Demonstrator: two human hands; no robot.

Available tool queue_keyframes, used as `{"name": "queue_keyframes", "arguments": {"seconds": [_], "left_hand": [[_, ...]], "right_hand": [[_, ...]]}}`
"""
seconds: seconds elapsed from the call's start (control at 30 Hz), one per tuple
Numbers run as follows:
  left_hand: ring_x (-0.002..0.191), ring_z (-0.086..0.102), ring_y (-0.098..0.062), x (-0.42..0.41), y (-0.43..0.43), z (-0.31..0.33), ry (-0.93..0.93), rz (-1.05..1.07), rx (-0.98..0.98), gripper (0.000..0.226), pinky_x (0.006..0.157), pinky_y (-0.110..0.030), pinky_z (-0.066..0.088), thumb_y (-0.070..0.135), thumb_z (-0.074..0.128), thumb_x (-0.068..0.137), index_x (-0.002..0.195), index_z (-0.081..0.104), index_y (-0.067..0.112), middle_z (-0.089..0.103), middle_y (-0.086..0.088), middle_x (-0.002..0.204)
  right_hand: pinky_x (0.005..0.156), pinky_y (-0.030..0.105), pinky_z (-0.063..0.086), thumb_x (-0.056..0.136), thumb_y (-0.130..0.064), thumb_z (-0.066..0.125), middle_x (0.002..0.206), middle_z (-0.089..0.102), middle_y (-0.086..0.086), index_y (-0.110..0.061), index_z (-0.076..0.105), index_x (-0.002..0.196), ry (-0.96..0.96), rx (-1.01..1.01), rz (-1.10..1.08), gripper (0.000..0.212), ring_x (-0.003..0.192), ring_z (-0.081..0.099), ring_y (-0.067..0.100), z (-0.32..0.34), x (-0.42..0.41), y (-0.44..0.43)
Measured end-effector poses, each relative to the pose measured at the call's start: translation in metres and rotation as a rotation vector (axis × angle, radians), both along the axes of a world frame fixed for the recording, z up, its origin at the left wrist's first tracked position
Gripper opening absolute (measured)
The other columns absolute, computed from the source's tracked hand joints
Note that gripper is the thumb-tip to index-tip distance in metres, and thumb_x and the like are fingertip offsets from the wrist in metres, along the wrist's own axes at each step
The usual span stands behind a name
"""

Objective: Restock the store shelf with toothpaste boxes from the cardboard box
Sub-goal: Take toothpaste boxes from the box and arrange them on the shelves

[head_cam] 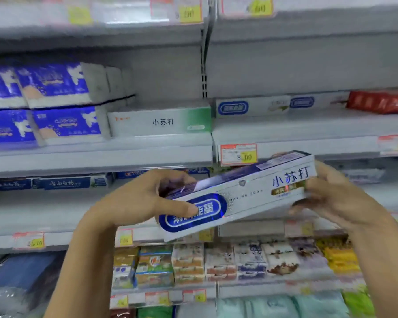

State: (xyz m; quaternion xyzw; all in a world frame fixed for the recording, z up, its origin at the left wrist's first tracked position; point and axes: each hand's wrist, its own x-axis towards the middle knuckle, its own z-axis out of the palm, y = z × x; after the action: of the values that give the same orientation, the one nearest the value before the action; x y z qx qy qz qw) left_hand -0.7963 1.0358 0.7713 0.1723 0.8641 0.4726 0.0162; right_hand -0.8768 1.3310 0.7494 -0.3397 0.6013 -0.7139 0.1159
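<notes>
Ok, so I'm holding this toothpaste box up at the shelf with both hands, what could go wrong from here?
1. The toothpaste box is tilted, held only at its ends by the left hand and right hand; it might slip.
2. The green-ended box looks similar; the blue-oval boxes in the right bay seem the match, so misplacing is possible.

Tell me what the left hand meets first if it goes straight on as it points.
The left hand grips the toothpaste box; pushed on up-right, that box probably meets the shelf edge near the 8.00 price tag, depth unclear.
</notes>
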Motion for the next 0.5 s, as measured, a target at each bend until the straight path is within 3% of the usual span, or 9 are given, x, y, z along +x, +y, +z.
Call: {"name": "queue_keyframes", "arguments": {"seconds": [0.03, 0.1, 0.23, 0.33, 0.4, 0.5], "left_hand": [[0.088, 0.070, -0.018, -0.005, 0.006, 0.008, 0.044, 0.003, -0.024, 0.039, 0.077, -0.029, 0.056, 0.041, 0.076, 0.063, 0.100, 0.068, 0.031, 0.073, 0.000, 0.099], [0.087, 0.070, -0.018, -0.014, 0.016, 0.023, 0.145, 0.031, -0.042, 0.042, 0.075, -0.031, 0.057, 0.041, 0.078, 0.060, 0.099, 0.069, 0.031, 0.073, 0.000, 0.098], [0.092, 0.068, -0.008, -0.036, 0.021, 0.048, 0.420, 0.263, 0.117, 0.044, 0.074, -0.020, 0.054, 0.049, 0.077, 0.055, 0.098, 0.070, 0.040, 0.072, 0.009, 0.100], [0.092, 0.065, 0.001, -0.050, 0.008, 0.055, 0.592, 0.468, 0.209, 0.030, 0.083, -0.022, 0.051, 0.051, 0.075, 0.071, 0.096, 0.068, 0.038, 0.071, 0.015, 0.097], [0.087, 0.065, 0.000, -0.057, -0.005, 0.055, 0.616, 0.598, 0.211, 0.014, 0.087, -0.029, 0.052, 0.042, 0.067, 0.082, 0.093, 0.066, 0.033, 0.071, 0.017, 0.088], [0.084, 0.064, -0.001, -0.063, -0.011, 0.051, 0.566, 0.663, 0.147, 0.006, 0.090, -0.032, 0.052, 0.030, 0.061, 0.089, 0.090, 0.067, 0.029, 0.071, 0.016, 0.085]], "right_hand": [[0.046, 0.029, 0.056, 0.028, -0.041, 0.096, 0.071, 0.073, -0.001, -0.027, 0.073, 0.081, 0.038, 0.003, -0.121, 0.059, 0.059, 0.068, 0.015, 0.005, -0.003, 0.003], [0.046, 0.025, 0.055, 0.033, -0.034, 0.093, 0.062, 0.071, -0.001, -0.020, 0.065, 0.080, 0.108, -0.037, -0.190, 0.057, 0.053, 0.067, 0.010, 0.019, -0.007, 0.007], [0.057, 0.027, 0.057, 0.029, -0.046, 0.093, 0.086, 0.075, 0.005, -0.017, 0.067, 0.092, 0.132, -0.144, -0.211, 0.074, 0.075, 0.073, 0.019, 0.054, -0.019, 0.012], [0.060, 0.027, 0.058, 0.041, -0.033, 0.085, 0.086, 0.075, 0.003, -0.021, 0.070, 0.084, 0.176, -0.200, -0.261, 0.047, 0.076, 0.072, 0.016, 0.077, -0.033, 0.016], [0.062, 0.026, 0.059, 0.046, -0.030, 0.076, 0.084, 0.075, 0.001, -0.023, 0.072, 0.080, 0.189, -0.204, -0.276, 0.035, 0.075, 0.072, 0.014, 0.092, -0.039, 0.017], [0.067, 0.027, 0.059, 0.050, -0.030, 0.073, 0.090, 0.075, 0.002, -0.017, 0.066, 0.098, 0.198, -0.161, -0.279, 0.050, 0.082, 0.072, 0.016, 0.110, -0.058, 0.023]]}}
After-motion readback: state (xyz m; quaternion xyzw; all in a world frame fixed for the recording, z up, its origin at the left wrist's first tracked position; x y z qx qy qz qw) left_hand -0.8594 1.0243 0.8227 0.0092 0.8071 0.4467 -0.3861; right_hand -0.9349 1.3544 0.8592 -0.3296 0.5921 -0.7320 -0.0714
